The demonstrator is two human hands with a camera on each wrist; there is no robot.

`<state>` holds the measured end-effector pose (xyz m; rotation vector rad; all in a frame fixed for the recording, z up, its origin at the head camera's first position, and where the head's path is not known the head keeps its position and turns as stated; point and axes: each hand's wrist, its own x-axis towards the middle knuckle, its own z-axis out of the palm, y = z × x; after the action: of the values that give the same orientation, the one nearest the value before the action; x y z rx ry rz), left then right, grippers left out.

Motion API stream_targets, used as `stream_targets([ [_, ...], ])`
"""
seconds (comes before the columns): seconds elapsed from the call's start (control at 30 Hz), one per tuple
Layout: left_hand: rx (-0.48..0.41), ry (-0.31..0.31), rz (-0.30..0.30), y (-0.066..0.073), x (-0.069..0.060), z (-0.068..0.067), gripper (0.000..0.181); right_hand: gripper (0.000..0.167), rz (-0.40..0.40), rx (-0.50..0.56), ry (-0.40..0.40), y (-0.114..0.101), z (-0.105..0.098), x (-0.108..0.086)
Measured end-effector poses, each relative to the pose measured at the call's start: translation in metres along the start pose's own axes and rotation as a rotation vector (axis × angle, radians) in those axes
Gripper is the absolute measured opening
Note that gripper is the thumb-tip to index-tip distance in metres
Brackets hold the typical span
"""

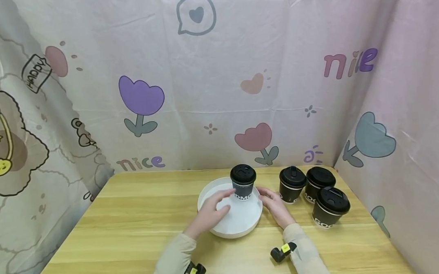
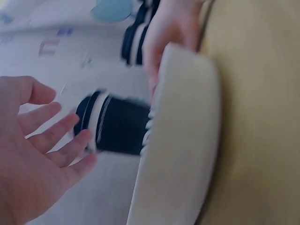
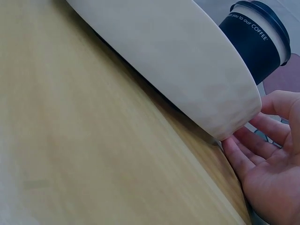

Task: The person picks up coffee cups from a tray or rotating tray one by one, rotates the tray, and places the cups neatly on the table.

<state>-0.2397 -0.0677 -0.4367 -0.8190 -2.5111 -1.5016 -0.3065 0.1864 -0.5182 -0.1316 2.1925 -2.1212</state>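
Observation:
A dark paper coffee cup (image 1: pixel 243 189) with a black lid stands upright on a round white tray (image 1: pixel 232 228) with a raised rim. My left hand (image 1: pixel 208 215) is left of the cup, over the tray, its fingers spread and holding nothing; the left wrist view shows the fingers (image 2: pixel 61 136) near the cup's lid. At the tray's right side is my right hand (image 1: pixel 275 207). Its fingers (image 3: pixel 239 157) touch the tray's outer wall in the right wrist view, with the lowest fingertip by the base. Part of the right fingers is hidden behind the tray.
Three more lidded coffee cups stand to the right: one nearest the right hand (image 1: pixel 291 186), one behind (image 1: pixel 318 181) and one in front (image 1: pixel 330 210). The wooden table (image 1: pixel 135 230) ends at a printed curtain (image 1: pixel 203 92).

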Motion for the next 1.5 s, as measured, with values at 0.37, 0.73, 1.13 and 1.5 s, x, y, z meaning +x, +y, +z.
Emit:
stream_targets([
  [0.37, 0.232, -0.376, 0.074, 0.006, -0.026, 0.043, 0.055, 0.045, -0.025, -0.005, -0.017, 0.002, 0.001, 0.0],
  [0.73, 0.263, -0.411, 0.091, 0.0, -0.034, 0.047, 0.051, 0.043, -0.015, 0.017, -0.005, 0.001, 0.002, -0.002],
  [1.13, 0.195, -0.368, 0.103, -0.009, -0.042, 0.028, 0.041, 0.045, -0.015, -0.007, 0.032, 0.001, 0.005, -0.001],
  [1.5, 0.231, -0.364, 0.055, -0.009, -0.039, 0.002, 0.031, 0.043, -0.004, 0.031, 0.057, 0.001, 0.004, 0.0],
])
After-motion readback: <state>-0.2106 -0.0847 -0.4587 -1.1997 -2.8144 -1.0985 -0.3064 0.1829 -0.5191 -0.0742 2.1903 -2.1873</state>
